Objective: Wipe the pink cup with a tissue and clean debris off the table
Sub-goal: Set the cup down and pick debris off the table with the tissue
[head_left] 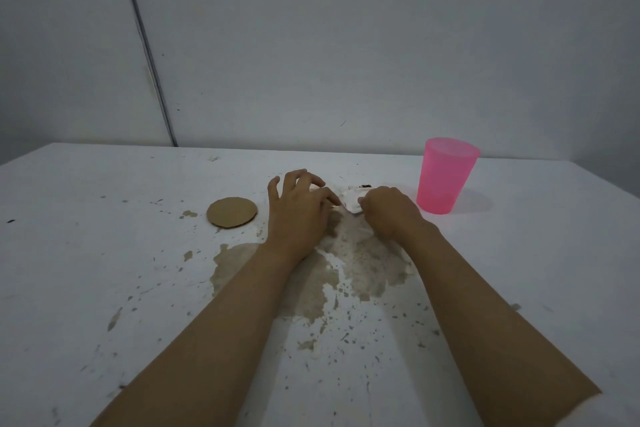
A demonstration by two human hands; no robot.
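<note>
Two bare hands work side by side on the white table (104,288), near its far edge. The left hand (299,208) has its fingers fanned apart and bent, with the tips down on the surface. Its thumb stretches toward the one crumpled white tissue (351,201), though contact there cannot be made out. The right hand (389,211) is curled over that tissue and grips it from the right, knuckles up, pressing it to the table. Just beyond the tissue lies one small dark clump of debris (365,186). One pink cup (446,175) stands upright just right of the right hand, apart from it, with its open mouth up. One round cardboard disc (232,212) lies flat to the left of the left hand. One large brown stain (239,263) spreads under and between the forearms, with many small specks scattered around it.
</note>
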